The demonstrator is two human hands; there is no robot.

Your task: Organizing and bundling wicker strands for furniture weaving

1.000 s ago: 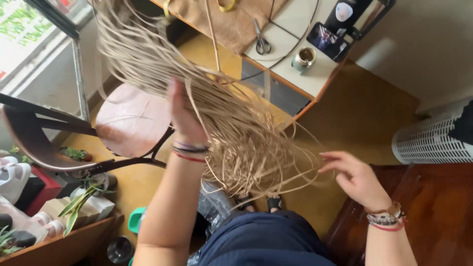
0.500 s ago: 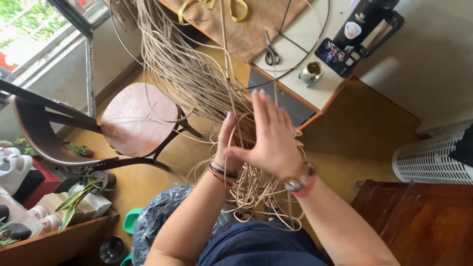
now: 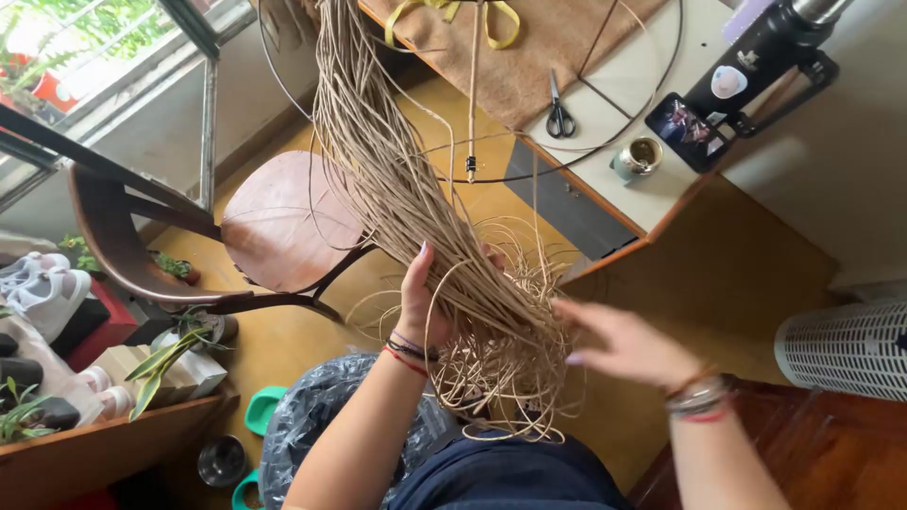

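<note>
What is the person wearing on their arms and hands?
Both arms are bare, with no sleeves and no gloves. The left hand has thin bracelets at the wrist, dark ones and a red one. The right hand has a stack of bracelets too, greyish bands with a red one, and its fingernails look painted a pale colour. No rings can be made out.

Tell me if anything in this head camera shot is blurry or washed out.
Head view: the right hand is smeared by motion blur, its fingers soft; the left hand, holding the bundle of tan cords, is fairly sharp. The window at top left is overexposed by daylight, the greenery outside pale. The scissors on the table stay crisp.
</note>
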